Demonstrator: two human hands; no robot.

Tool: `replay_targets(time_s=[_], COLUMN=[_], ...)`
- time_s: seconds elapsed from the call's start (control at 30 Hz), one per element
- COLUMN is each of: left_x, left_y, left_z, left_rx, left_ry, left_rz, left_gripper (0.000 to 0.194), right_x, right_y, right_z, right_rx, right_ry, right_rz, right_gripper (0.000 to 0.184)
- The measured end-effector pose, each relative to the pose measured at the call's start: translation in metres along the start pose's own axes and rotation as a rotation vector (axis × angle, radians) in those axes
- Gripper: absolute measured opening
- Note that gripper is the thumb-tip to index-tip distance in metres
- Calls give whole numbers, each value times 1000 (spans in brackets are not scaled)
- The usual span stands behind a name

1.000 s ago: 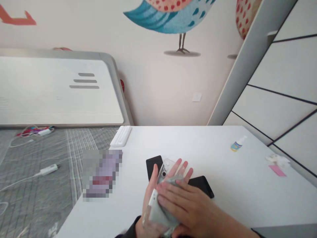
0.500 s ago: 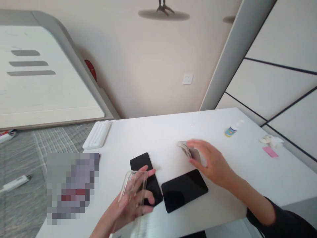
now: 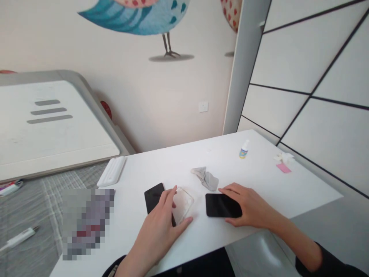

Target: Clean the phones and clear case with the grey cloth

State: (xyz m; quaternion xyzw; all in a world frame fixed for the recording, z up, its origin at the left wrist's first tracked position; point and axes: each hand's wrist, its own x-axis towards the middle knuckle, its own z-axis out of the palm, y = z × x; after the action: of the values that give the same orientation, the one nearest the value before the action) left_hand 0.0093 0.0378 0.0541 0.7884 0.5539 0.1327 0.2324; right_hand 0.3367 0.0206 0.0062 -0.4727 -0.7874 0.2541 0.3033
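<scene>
Left hand (image 3: 157,229) is spread over a clear flexible plastic phone case (image 3: 184,204) lying partly on a glossy black smartphone (image 3: 152,196), whether gripped being unclear, while a second black smartphone (image 3: 223,205) is held flat on the white counter (image 3: 288,188) by the open right hand (image 3: 250,204).

The head-worn camera looks forward and down, close over the left hand (image 3: 157,227) and right hand (image 3: 248,206), across a white desk (image 3: 230,173) toward the wall (image 3: 129,96).

Nothing readable here, tbh: the label on the little bottle (image 3: 244,152) is too tiny to make out, and the pink slip (image 3: 283,168) shows no legible writing either.
</scene>
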Motion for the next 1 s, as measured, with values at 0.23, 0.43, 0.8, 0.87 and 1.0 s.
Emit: replay_targets(time_s=[0.23,0.43,0.8,0.87,1.0], left_x=[20,21,-50,-57,-61], left_y=[48,36,-39,-45,-56], left_z=[62,83,51,47,45], left_rx=[252,202,81,51,12], left_ry=[-72,0,51,23,26], left_rz=[260,377,209,210,239], left_gripper=[85,125,102,100,96], right_x=[-42,-42,-17,-8,8], right_y=[3,-6,0,-7,-25], right_z=[-25,-6,12,10,7], right_rx=[501,782,671,626,612], right_ry=[159,204,183,170,50], right_rz=[113,188,230,226,184], right_gripper=[93,105,102,106,117])
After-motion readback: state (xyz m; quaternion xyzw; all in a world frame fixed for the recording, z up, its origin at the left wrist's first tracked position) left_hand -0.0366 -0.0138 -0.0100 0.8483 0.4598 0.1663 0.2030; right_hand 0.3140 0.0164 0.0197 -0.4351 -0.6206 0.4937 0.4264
